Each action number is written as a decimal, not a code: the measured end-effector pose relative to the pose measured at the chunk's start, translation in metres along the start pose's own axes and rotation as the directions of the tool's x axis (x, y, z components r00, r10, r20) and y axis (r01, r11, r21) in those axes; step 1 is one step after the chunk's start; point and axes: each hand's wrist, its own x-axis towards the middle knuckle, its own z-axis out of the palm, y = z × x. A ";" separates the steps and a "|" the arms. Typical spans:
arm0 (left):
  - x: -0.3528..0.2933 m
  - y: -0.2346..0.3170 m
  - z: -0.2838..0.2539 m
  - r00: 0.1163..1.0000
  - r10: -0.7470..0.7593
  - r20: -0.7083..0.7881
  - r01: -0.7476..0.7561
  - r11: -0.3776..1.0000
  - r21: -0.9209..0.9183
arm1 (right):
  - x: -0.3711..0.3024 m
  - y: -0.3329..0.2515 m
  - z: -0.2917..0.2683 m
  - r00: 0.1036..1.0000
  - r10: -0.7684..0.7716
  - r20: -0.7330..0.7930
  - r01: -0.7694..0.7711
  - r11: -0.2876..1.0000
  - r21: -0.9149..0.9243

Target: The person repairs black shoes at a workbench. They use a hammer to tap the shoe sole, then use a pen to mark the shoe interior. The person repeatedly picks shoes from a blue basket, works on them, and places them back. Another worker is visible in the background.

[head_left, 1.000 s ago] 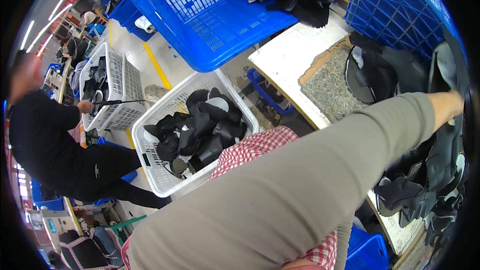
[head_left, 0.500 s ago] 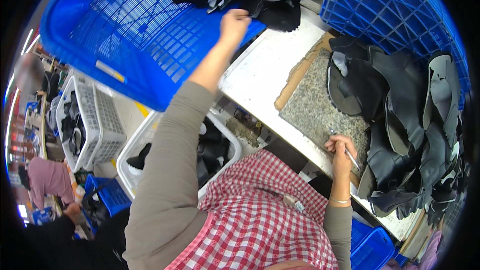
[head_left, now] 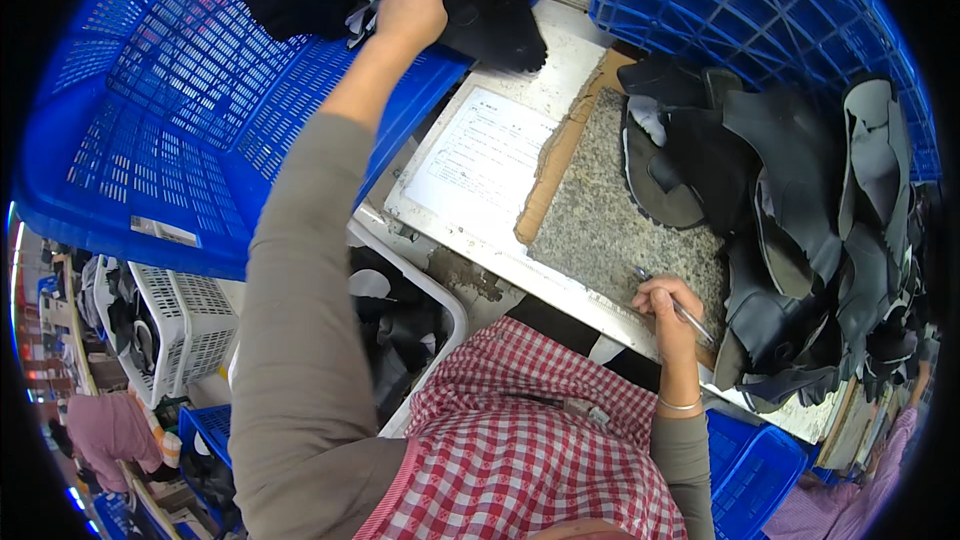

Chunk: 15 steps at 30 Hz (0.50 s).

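Observation:
My left hand (head_left: 412, 18) is closed at the pile of black and grey shoe pieces lying over the rim of the blue basket (head_left: 220, 130). Its fingers seem to grip a black shoe upper (head_left: 490, 20), though their tips are hidden. Over the grey speckled board (head_left: 610, 210), my right hand (head_left: 668, 302) is closed around a slim silver pen-like tool (head_left: 694, 323), held slanting. Several black shoe uppers (head_left: 790, 180) are heaped on the right of the board, close to that hand.
A printed sheet (head_left: 480, 155) lies on the white table, beside torn cardboard (head_left: 565, 160). Another blue basket (head_left: 750, 20) stands tilted at the back right. White baskets (head_left: 185, 330) with dark pieces sit at lower left. A person in pink (head_left: 112, 430) is beyond them.
My left hand has moved farther onto the pile of shoe pieces. The view has shifted, showing the printed sheet more clearly. My right hand keeps hold of the pen-like tool.

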 end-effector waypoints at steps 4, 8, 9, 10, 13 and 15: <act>-0.026 0.017 -0.108 0.985 0.095 -0.148 -0.119 0.978 -0.169 | 0.026 -0.021 0.016 0.984 -0.164 -0.069 0.159 0.984 -0.076; -0.067 0.056 -0.182 0.992 0.106 -0.072 -0.125 0.915 -0.384 | 0.065 -0.059 0.064 0.744 -0.663 0.088 0.577 0.570 -0.584; -0.077 0.066 -0.194 0.975 0.202 -0.097 -0.223 0.912 -0.343 | 0.070 -0.067 0.077 0.742 -0.661 0.114 0.539 0.488 -0.687; -0.087 0.076 -0.206 0.971 0.227 -0.073 -0.238 0.910 -0.340 | 0.076 -0.074 0.090 0.700 -0.709 0.084 0.565 0.478 -0.673; -0.108 0.103 -0.247 0.968 0.239 -0.073 -0.250 0.907 -0.338 | 0.079 -0.088 0.103 0.775 -0.625 0.093 0.514 0.538 -0.668; -0.112 0.113 -0.283 0.981 0.178 -0.073 -0.192 0.882 -0.431 | 0.079 -0.088 0.103 0.843 -0.530 -0.088 0.466 0.802 -0.374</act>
